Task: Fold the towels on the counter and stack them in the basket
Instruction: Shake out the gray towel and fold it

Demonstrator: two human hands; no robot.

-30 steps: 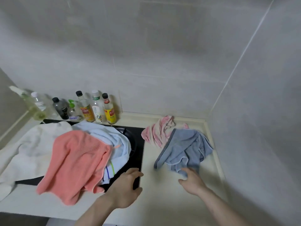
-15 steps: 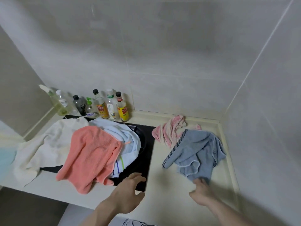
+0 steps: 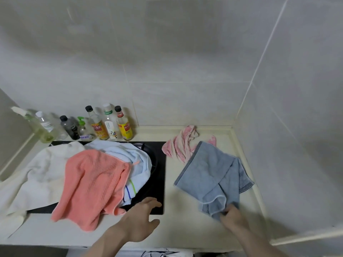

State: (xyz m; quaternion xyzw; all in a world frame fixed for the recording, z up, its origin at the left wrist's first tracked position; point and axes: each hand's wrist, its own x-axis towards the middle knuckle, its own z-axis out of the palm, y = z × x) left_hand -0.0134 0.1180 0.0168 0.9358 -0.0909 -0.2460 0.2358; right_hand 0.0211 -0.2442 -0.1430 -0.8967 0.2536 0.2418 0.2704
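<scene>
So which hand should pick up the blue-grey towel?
The right hand: its fingers already pinch the blue-grey towel at its near edge. The left hand hovers open, nearer the stove.

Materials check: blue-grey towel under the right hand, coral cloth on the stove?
Blue-grey towel: looks like soft woven cotton, matte, with dark striped end bands and a pale bound hem. Coral cloth: a waffle-like grid texture, likely microfibre, matte; the fibre itself cannot be confirmed.

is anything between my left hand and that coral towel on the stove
Nothing visible is. The left hand hovers open just right of the coral towel, over bare counter and the stove's black edge. The right hand grips the blue towel.
</scene>
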